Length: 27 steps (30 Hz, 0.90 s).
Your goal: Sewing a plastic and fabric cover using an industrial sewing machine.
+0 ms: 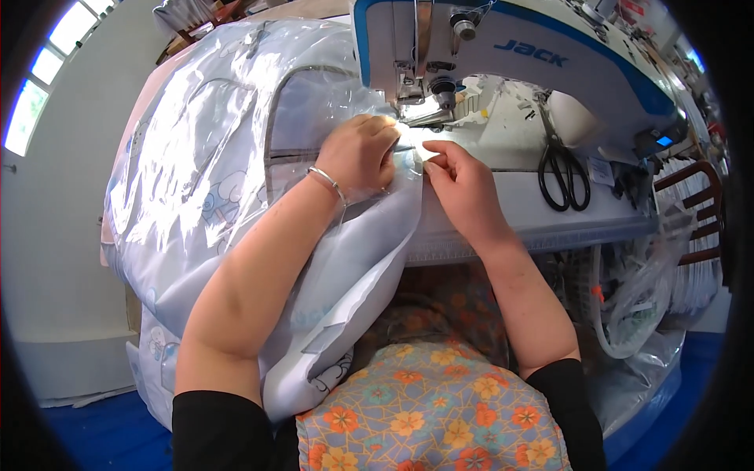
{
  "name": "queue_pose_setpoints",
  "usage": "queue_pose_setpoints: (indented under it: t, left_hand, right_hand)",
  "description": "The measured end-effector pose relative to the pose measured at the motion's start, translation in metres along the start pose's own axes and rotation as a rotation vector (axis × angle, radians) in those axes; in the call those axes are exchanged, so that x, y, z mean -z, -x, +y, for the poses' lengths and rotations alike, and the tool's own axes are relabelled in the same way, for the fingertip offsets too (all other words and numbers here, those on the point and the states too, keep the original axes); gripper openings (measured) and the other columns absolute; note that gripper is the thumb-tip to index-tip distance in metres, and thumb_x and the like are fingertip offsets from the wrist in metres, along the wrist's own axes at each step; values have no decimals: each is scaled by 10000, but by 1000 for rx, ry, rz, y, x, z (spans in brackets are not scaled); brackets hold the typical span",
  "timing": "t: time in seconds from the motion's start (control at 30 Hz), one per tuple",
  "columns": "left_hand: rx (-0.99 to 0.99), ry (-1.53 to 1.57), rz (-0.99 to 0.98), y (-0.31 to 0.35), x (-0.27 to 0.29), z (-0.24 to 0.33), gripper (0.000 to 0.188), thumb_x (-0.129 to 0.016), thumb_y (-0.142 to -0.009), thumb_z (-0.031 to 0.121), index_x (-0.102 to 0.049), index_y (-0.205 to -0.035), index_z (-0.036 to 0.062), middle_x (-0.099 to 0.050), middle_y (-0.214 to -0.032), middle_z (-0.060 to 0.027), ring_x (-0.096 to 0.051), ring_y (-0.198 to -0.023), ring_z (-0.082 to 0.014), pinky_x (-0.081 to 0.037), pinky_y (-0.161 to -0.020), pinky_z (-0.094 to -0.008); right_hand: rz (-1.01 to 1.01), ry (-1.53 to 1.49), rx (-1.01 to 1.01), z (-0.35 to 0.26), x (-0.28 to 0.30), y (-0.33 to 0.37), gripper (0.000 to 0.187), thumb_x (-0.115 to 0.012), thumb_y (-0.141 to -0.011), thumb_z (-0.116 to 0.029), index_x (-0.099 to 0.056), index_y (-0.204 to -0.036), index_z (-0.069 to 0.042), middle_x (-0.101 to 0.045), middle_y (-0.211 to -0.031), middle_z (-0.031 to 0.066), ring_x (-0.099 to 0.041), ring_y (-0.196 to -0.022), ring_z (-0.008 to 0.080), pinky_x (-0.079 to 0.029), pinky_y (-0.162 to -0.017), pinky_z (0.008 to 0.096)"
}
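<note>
A large piece of pale fabric with a clear plastic layer (188, 149) spreads over the left of the table and hangs down over my lap. My left hand (361, 153), with a bracelet at the wrist, is closed on the fabric's edge close to the needle area of a white and blue sewing machine (487, 39). Just right of it, my right hand (463, 184) pinches the edge of the same fabric between thumb and fingers. The presser foot (428, 118) sits just beyond both hands, under a bright lamp glow. What lies under my left fingers is hidden.
Black-handled scissors (564, 177) lie on the machine table right of my right hand. A ruler strip (455, 250) runs along the table's front edge. At the right stand a wooden chair (703, 208) and a clear plastic bag (640, 290). A white wall (71, 235) rises at the left.
</note>
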<state>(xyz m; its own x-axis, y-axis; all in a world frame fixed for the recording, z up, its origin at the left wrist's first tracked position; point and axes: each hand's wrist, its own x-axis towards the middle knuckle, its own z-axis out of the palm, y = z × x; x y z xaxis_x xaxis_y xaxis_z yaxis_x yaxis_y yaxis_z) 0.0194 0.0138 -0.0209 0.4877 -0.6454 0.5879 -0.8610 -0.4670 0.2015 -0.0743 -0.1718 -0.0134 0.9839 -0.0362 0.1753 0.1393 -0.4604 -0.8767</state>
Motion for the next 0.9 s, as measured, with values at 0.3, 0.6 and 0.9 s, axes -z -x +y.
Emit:
queue_pose_setpoints:
  t: [0.3,0.6,0.9]
  left_hand:
    - [222,33,-288,-6,19,18,294,-600,-756,158,-676,-1025,66,-688,-1018,-142,-634,-995,-334,-515,-870,-440]
    - [238,80,-321,0,21,19,449,-614,-787,173,-635,-1216,40,-652,-1177,-187,-597,-1124,-362,-458,-1015,-432]
    - [74,-29,-167,-2,13,10,356,-642,-724,130,-671,-1065,29,-673,-1100,-106,-629,-1040,-296,-516,-922,-391]
  right_hand:
    - [44,-996,-453,-10,-13,-16,339,-568,-943,-92,-587,-1255,39,-657,-1135,88,-641,-954,145,-528,-826,276]
    - [40,-1063,-448,-7,-19,-17,343,-561,-946,-75,-580,-1267,45,-670,-1129,90,-636,-973,145,-518,-858,278]
    - [-28,-1021,-377,-1,-13,-22,329,-549,-962,-67,-577,-1271,43,-670,-1166,97,-636,-1050,159,-492,-950,289]
